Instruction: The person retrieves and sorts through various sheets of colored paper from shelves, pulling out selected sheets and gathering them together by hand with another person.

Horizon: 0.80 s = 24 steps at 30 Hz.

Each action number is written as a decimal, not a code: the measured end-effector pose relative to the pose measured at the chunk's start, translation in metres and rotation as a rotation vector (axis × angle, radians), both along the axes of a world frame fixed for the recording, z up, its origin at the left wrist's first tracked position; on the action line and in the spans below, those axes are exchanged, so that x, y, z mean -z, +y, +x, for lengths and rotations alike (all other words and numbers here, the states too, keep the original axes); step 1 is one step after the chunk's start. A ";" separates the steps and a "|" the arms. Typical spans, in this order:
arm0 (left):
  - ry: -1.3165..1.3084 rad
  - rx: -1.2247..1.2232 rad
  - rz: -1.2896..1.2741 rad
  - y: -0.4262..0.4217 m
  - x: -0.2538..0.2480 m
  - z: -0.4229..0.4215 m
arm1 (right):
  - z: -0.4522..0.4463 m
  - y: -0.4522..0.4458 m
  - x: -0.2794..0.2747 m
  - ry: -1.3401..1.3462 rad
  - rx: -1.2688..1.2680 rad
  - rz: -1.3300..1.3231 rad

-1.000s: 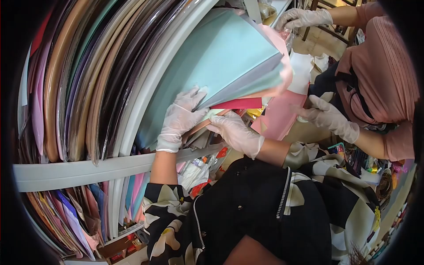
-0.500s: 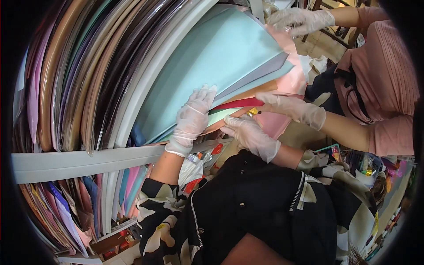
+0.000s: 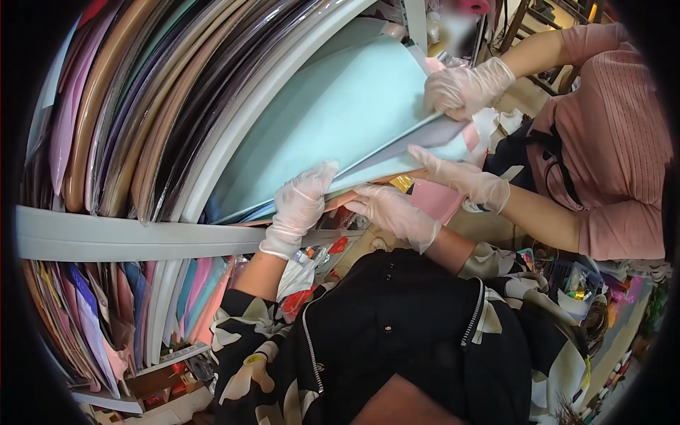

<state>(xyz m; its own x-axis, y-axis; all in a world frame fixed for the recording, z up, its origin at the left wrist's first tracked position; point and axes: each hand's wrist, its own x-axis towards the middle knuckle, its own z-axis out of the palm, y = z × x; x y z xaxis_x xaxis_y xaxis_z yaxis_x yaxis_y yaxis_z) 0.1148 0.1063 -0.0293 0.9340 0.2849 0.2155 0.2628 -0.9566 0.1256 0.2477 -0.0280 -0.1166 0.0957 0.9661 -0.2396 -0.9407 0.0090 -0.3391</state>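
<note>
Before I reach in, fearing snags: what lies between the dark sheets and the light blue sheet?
In the head view, a pale shelf upright separates the dark sheets from the light blue sheet.

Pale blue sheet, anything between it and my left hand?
Nothing visible but your glove: your left hand touches the pale blue sheet near its lower edge. A co-worker's upper hand is at its right edge, apart from yours.

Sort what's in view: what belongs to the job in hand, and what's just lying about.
Apparently in the job:
- pale blue sheets, touched by the wearer's left hand
- grey-lavender sheet, beneath them

Apparently just lying about:
- wrapped sheets, upper left
- loose coloured sheets, lower left
- pink sheet, beyond the right hand
</note>
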 end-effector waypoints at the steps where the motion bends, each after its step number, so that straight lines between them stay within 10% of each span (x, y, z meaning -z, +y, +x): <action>1: -0.008 0.037 -0.011 0.001 -0.001 -0.004 | -0.002 0.000 -0.002 0.001 -0.010 0.003; 8: 0.086 -0.090 0.056 -0.028 -0.002 -0.018 | -0.015 -0.002 -0.008 -0.049 -0.013 -0.074; 14: -0.323 -0.168 -0.001 -0.076 -0.013 -0.047 | 0.002 -0.005 0.002 -0.092 0.007 0.136; 17: -0.381 -0.084 -0.299 -0.085 0.038 -0.078 | 0.012 -0.015 -0.019 -0.119 0.093 0.165; 20: -0.217 -0.503 -1.321 -0.099 0.052 -0.074 | 0.029 -0.024 -0.019 -0.193 -0.005 0.267; 24: -0.558 -0.364 -1.735 -0.090 0.041 -0.046 | 0.028 -0.037 -0.037 -0.144 0.083 0.119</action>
